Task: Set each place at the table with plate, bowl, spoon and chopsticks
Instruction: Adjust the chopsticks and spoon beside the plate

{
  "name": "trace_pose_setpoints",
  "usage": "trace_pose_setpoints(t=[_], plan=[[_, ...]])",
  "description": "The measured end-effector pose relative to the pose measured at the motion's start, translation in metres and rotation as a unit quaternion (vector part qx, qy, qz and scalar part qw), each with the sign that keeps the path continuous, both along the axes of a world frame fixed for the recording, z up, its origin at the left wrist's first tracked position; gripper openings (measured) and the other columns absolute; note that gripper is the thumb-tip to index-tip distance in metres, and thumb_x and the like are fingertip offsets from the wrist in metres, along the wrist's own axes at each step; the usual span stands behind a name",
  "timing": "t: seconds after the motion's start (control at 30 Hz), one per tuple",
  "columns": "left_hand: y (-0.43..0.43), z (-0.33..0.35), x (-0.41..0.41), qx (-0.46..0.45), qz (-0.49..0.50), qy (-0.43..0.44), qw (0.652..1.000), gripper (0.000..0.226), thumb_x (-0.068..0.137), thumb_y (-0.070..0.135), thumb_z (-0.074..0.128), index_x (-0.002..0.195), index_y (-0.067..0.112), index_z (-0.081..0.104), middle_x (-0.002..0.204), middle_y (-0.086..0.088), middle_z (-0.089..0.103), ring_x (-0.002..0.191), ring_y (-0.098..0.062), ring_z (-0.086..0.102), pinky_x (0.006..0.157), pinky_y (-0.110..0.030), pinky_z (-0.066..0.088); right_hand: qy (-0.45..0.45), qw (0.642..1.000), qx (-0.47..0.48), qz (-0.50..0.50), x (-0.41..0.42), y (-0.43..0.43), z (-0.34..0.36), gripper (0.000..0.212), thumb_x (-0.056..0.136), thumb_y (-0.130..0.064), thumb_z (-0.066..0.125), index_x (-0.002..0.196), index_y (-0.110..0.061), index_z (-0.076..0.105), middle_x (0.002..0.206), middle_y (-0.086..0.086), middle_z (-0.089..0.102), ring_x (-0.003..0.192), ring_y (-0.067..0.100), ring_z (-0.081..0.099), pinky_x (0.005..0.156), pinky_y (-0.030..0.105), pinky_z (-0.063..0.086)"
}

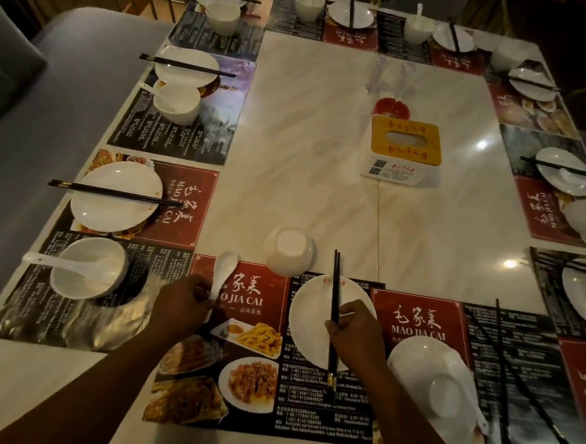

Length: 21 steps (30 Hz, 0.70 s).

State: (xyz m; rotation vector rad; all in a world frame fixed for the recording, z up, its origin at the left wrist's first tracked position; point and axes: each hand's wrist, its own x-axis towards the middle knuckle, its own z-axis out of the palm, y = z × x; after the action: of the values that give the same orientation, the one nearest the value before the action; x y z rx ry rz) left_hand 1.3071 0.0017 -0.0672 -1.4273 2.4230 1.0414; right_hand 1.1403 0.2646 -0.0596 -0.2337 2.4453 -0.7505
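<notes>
Grip check first: left hand (182,306) has its fingers curled round the handle end of the white spoon (225,269). Right hand (358,334) pinches the black chopsticks (335,286) partway along, and they lie across the plate (306,325) at the near place. The bowl (288,250) sits upside down on the bare table (306,154), just past the placemat (253,288) (so this place isn't finished yet imo).

What I'd worry about:
- The chopsticks are round-ish sticks on a curved rim, so if they're let go unevenly they could roll apart or slide off the plate.
- Both hands are busy and the bowl needs flipping. Reaching over could knock the sticks, or clip the bowl with the spoon.
- Can't tell if the spoon is lifted or resting.
</notes>
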Motion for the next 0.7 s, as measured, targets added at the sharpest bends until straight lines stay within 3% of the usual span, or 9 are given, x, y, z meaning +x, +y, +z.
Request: trace_pose_setpoints(t=[0.1, 0.23, 0.43, 0.5, 0.57, 0.63, 0.7], plan=[[-0.001, -0.003, 0.001, -0.039, -0.025, -0.008, 0.999, 0.021, 0.083, 0.019, 0.077, 0.103, 0.023, 0.071, 0.097, 0.002, 0.074, 0.078, -0.012, 0.063, 0.069, -0.027, 0.051, 0.003, 1.000, 0.001, -0.008, 0.002, 0.000, 0.000, 0.027, 0.085, -0.023, 0.077, 0.100, -0.026, 0.054, 0.088, -0.005, 0.069, 0.073, 0.000, 0.059, 0.059, 0.011, 0.038], [0.000, -0.004, 0.003, -0.082, -0.041, -0.003, 0.996, 0.012, 0.087, 0.020, 0.070, 0.099, 0.022, 0.074, 0.092, -0.001, 0.074, 0.082, -0.019, 0.067, 0.076, -0.034, 0.057, 0.010, 1.000, 0.006, -0.011, 0.005, 0.000, 0.000, 0.027, 0.085, -0.026, 0.077, 0.098, -0.028, 0.053, 0.092, -0.006, 0.069, 0.077, 0.004, 0.059, 0.058, 0.011, 0.036], [0.009, -0.001, -0.001, -0.133, -0.055, 0.020, 0.989, 0.005, 0.087, 0.024, 0.066, 0.091, 0.022, 0.065, 0.088, 0.002, 0.066, 0.081, -0.017, 0.065, 0.068, -0.031, 0.052, 0.010, 1.000, 0.004, -0.024, 0.004, 0.003, -0.003, 0.027, 0.084, -0.025, 0.077, 0.104, -0.021, 0.061, 0.095, -0.004, 0.068, 0.085, 0.010, 0.064, 0.066, 0.017, 0.046], [0.027, 0.003, -0.011, -0.089, -0.054, 0.056, 0.993, 0.016, 0.089, 0.021, 0.068, 0.105, 0.021, 0.066, 0.095, 0.001, 0.070, 0.073, -0.008, 0.064, 0.064, -0.022, 0.050, 0.005, 1.000, 0.000, -0.030, 0.004, 0.004, -0.002, 0.027, 0.084, -0.025, 0.077, 0.105, -0.019, 0.062, 0.094, -0.005, 0.068, 0.085, 0.010, 0.064, 0.074, 0.023, 0.052], [0.054, 0.006, -0.028, 0.028, -0.065, 0.083, 0.994, 0.019, 0.091, 0.021, 0.069, 0.110, 0.022, 0.067, 0.093, 0.006, 0.072, 0.066, 0.001, 0.065, 0.062, -0.017, 0.052, 0.002, 0.999, 0.000, -0.035, 0.002, 0.005, 0.000, 0.027, 0.084, -0.024, 0.077, 0.106, -0.019, 0.063, 0.093, -0.006, 0.068, 0.085, 0.010, 0.065, 0.078, 0.029, 0.056], [0.077, 0.003, -0.043, 0.126, -0.073, 0.094, 0.985, 0.013, 0.092, 0.026, 0.067, 0.105, 0.027, 0.069, 0.091, 0.010, 0.073, 0.071, -0.002, 0.068, 0.070, -0.026, 0.059, 0.003, 0.999, -0.005, -0.042, -0.002, 0.009, 0.001, 0.027, 0.084, -0.022, 0.078, 0.107, -0.018, 0.064, 0.091, -0.007, 0.068, 0.084, 0.009, 0.065, 0.080, 0.031, 0.058], [0.093, -0.001, -0.055, 0.169, -0.087, 0.085, 0.978, 0.012, 0.094, 0.032, 0.065, 0.102, 0.026, 0.071, 0.090, 0.007, 0.073, 0.075, -0.008, 0.071, 0.075, -0.035, 0.061, 0.004, 0.999, -0.012, -0.052, -0.006, 0.014, 0.003, 0.026, 0.086, -0.019, 0.077, 0.108, -0.017, 0.064, 0.086, -0.012, 0.064, 0.079, 0.003, 0.061, 0.072, 0.023, 0.053]])
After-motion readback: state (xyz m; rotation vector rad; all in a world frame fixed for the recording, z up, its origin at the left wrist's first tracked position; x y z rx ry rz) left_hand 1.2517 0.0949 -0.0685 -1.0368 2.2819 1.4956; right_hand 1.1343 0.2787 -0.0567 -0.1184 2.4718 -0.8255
